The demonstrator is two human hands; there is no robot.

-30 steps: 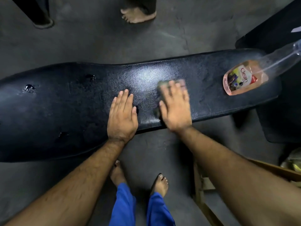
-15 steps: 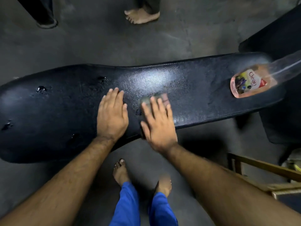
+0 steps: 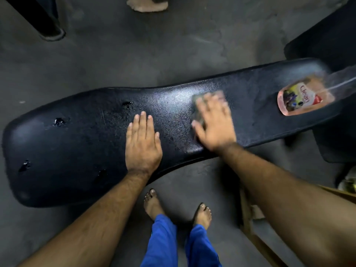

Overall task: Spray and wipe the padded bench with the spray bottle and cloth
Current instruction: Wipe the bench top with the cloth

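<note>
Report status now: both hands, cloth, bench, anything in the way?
Left hand flat on bench. Right hand presses cloth on bench. Spray bottle lies ahead at bench's right end.

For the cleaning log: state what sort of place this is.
Probably a gym or workout room, though that is a guess. A long black padded bench with torn vinyl stands on a bare concrete floor, and another black pad sits at the far right.

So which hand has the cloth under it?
The right hand: it presses the cloth flat on the bench. The left hand rests bare on the padding.
</note>
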